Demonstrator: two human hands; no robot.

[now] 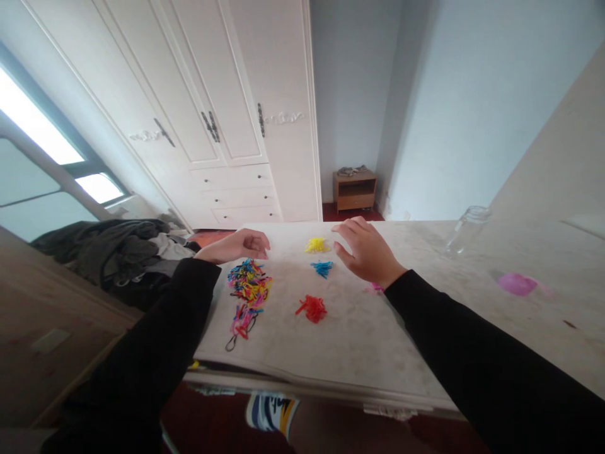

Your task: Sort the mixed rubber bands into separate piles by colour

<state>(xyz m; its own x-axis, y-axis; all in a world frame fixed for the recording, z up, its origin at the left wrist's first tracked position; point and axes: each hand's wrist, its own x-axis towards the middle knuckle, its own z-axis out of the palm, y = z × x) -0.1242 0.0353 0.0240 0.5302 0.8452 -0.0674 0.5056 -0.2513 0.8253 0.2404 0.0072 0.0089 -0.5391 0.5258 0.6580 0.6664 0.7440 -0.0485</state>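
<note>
A mixed pile of small rubber bands [250, 284] in many colours lies on the left part of the white table [359, 353]. Just above its far end hovers my left hand [242, 246], fingers loosely curled and a little apart, with nothing visible in them. My right hand [366, 251] is over the table beside the yellow rubber bands [316, 244] and the blue rubber bands [322, 269], its thumb and fingers apart. Nearer to me sits a heap of red rubber bands [312, 309]. Some pink rubber bands [373, 287] are partly hidden under my right wrist.
A clear glass jar [467, 230] lies or leans on the right of the table, with a pink object [517, 284] nearer to me. Dark clothes [118, 252] are heaped at the left. A white wardrobe [236, 75] and a small wooden cabinet [355, 192] stand behind.
</note>
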